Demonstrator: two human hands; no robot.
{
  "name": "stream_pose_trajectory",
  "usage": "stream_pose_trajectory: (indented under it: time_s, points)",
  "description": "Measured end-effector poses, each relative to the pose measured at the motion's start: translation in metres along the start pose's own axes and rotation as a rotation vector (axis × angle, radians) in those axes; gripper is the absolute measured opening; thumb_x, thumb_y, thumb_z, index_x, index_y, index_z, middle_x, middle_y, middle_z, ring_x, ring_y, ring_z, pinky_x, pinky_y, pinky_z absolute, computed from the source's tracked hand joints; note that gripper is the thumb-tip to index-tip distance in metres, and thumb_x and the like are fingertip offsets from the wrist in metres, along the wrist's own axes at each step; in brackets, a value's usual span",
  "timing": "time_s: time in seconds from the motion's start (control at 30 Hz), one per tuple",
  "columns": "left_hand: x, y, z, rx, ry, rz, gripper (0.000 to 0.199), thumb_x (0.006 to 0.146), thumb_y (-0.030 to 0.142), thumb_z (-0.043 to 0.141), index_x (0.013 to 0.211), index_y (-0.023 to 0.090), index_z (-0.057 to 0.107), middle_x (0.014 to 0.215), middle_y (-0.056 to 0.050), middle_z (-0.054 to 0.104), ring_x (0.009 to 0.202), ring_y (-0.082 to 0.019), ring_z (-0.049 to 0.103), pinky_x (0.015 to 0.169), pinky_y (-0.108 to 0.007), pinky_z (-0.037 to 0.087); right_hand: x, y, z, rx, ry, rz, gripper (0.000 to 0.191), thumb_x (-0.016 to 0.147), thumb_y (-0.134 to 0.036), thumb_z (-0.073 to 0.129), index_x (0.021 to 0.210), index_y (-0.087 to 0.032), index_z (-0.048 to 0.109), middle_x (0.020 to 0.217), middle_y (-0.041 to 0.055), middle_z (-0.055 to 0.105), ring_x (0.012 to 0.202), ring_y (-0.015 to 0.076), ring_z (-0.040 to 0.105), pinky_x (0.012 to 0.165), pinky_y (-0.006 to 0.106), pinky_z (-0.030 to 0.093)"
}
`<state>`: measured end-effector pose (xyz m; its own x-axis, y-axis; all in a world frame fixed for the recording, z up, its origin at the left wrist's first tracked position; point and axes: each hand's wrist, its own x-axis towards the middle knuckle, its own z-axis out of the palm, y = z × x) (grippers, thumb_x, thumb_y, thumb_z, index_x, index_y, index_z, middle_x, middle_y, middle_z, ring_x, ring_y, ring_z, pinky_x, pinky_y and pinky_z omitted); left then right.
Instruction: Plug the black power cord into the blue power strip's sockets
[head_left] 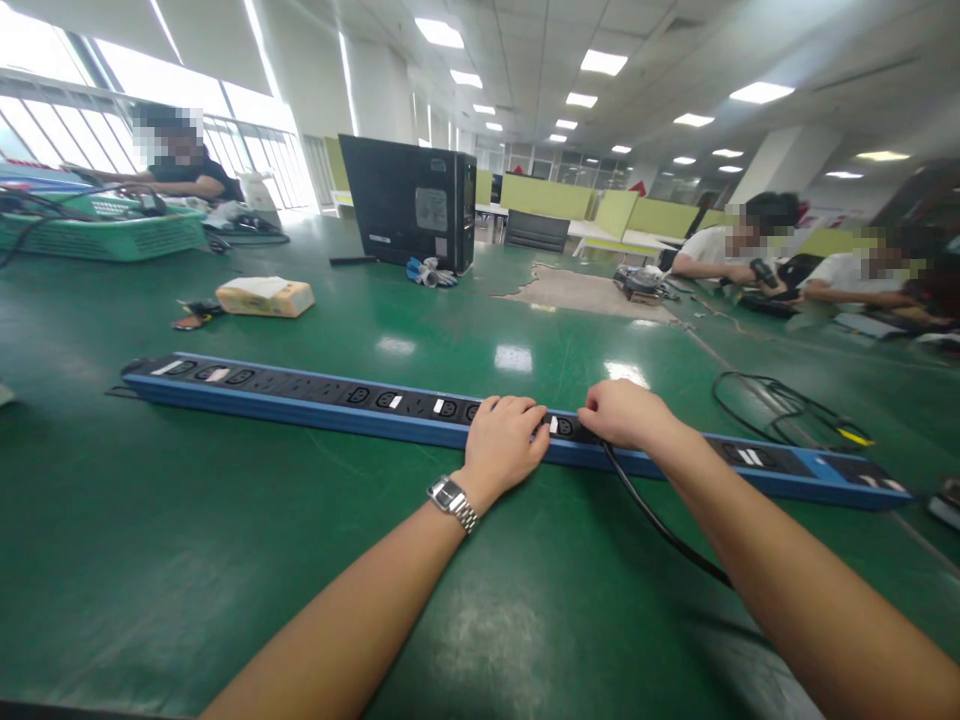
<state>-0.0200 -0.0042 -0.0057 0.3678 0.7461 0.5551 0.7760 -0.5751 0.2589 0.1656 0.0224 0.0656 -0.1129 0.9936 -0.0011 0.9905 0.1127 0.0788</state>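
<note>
A long blue and black power strip (pixel 420 418) lies across the green table, its row of sockets facing up and small white labels stuck on several of them. My left hand (pixel 504 440), with a metal watch (pixel 453 502) on its wrist, is closed over the strip near its middle. Just to the right, the fingers of my right hand (pixel 626 412) are closed at the sockets, around what looks like the plug end of a black power cord. That plug is mostly hidden by the fingers. The black cord (pixel 652 515) runs down from there and passes under my right forearm.
Behind the strip are a tissue pack (pixel 266 298), a black computer case (pixel 409 200) and gloves (pixel 431 272). A green basket (pixel 105 238) of cables stands at left. Coiled black cable (pixel 780 405) lies right, behind the strip. Several people sit around the table.
</note>
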Motion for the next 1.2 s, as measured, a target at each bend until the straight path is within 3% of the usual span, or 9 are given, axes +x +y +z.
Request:
stream_pose_trajectory:
  time_s: [0.23,0.43,0.73,0.97,1.2]
  points:
    - [-0.002,-0.002,0.001,0.031,0.018,0.036,0.030,0.094,0.032,0.046,0.112,0.021,0.066,0.117,-0.005,0.067,0.109,-0.021,0.058,0.098,-0.040,0.036,0.001,0.004,0.011,0.162,-0.042,-0.013,0.028,0.080,-0.033,0.048,0.081,-0.015,0.070,0.079,0.0086,0.070,0.069,0.0163,0.059,0.058,0.024,0.036]
    - [-0.002,-0.002,0.001,0.039,0.029,0.043,0.029,0.093,0.032,0.046,0.110,0.022,0.067,0.117,-0.005,0.068,0.109,-0.020,0.059,0.098,-0.039,0.037,0.001,0.013,0.008,0.420,-0.251,0.065,0.030,0.085,-0.035,0.045,0.086,-0.014,0.066,0.050,-0.0012,0.052,0.041,0.0114,0.044,0.045,0.024,0.031]
    - [-0.002,-0.002,0.002,0.033,0.039,0.030,0.028,0.093,0.032,0.047,0.110,0.022,0.067,0.117,-0.004,0.068,0.109,-0.021,0.059,0.099,-0.041,0.037,-0.015,0.010,0.019,0.359,-0.051,0.008,0.025,0.086,-0.034,0.044,0.086,-0.017,0.062,0.054,-0.0001,0.060,0.043,0.0116,0.053,0.050,0.023,0.036]
    - [-0.002,-0.001,0.003,0.042,0.033,0.027,0.028,0.092,0.032,0.047,0.111,0.023,0.066,0.117,-0.004,0.068,0.109,-0.021,0.059,0.099,-0.041,0.036,-0.008,0.009,0.019,0.460,-0.118,0.051,0.021,0.083,-0.030,0.048,0.086,-0.017,0.064,0.051,-0.0015,0.058,0.038,0.0113,0.053,0.045,0.022,0.036]
    - [-0.001,0.000,0.001,0.041,0.036,0.031,0.027,0.092,0.031,0.048,0.109,0.022,0.067,0.116,-0.005,0.068,0.108,-0.020,0.059,0.098,-0.039,0.038,0.000,0.007,0.008,0.356,-0.179,0.023,0.025,0.083,-0.032,0.047,0.086,-0.016,0.067,0.060,0.0028,0.065,0.043,0.0121,0.056,0.047,0.022,0.038]
